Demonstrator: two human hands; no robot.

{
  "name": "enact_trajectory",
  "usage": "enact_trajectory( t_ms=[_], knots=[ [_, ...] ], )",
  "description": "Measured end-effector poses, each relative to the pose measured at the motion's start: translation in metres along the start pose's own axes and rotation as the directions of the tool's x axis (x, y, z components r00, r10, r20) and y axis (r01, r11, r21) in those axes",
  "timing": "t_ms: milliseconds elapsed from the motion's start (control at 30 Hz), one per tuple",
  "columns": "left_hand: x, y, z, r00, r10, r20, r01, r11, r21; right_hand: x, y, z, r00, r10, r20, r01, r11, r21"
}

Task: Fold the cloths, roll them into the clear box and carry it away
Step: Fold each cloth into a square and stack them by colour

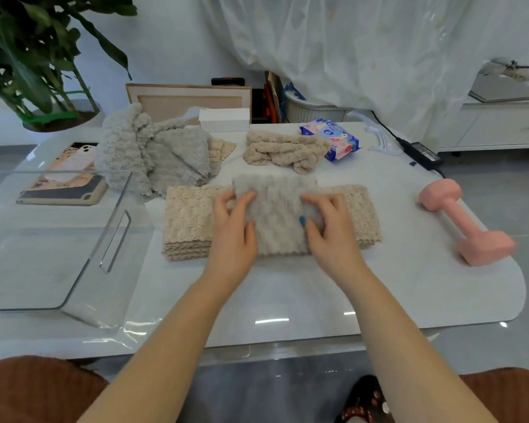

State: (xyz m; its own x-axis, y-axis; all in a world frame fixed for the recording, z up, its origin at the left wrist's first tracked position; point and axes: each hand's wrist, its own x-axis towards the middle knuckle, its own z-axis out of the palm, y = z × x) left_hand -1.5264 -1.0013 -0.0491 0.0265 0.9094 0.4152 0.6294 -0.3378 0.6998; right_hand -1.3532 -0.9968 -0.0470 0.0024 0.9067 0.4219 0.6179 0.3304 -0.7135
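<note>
A folded grey cloth [275, 215] lies on top of a long stack of folded beige cloths [190, 221] in the middle of the white table. My left hand [234, 236] grips the grey cloth's left edge, thumb on top. My right hand [330, 230] grips its right edge the same way. Behind, a heap of unfolded grey cloths [156, 151] sits at the back left and a crumpled beige cloth [284, 149] at the back centre. The clear box [58, 239] stands at the left with its handle slot facing me.
A pink dumbbell [468, 222] lies at the right. A blue wipes pack [333, 138], a white box [225, 119] and a black power adapter [422, 152] sit at the back. Phone cases [64, 184] lie behind the clear box. A potted plant [43, 71] stands far left.
</note>
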Motion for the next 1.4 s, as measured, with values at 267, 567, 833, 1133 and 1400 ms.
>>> enact_trajectory(
  t_ms=[267,567,833,1133,1400],
  knots=[
    [0.035,-0.069,0.071,0.889,-0.35,0.295,0.156,0.838,0.523,0.044,0.073,0.067,0.878,0.298,0.374,-0.118,0.892,-0.436],
    [0.036,-0.059,0.072,0.929,-0.29,0.229,0.086,0.772,0.629,0.047,0.072,0.071,0.883,0.296,0.365,-0.121,0.894,-0.432],
    [0.097,-0.061,0.012,0.994,-0.024,-0.11,0.067,0.912,0.405,0.077,0.059,0.02,0.977,0.183,-0.114,-0.215,0.83,-0.514],
    [0.126,-0.168,0.026,0.791,-0.594,0.149,0.365,0.652,0.665,0.066,0.116,0.042,0.827,0.534,0.173,-0.259,0.636,-0.727],
    [0.123,-0.166,0.028,0.886,-0.459,-0.06,0.422,0.748,0.512,0.064,0.115,0.045,0.847,0.515,0.13,-0.264,0.62,-0.739]
  ],
)
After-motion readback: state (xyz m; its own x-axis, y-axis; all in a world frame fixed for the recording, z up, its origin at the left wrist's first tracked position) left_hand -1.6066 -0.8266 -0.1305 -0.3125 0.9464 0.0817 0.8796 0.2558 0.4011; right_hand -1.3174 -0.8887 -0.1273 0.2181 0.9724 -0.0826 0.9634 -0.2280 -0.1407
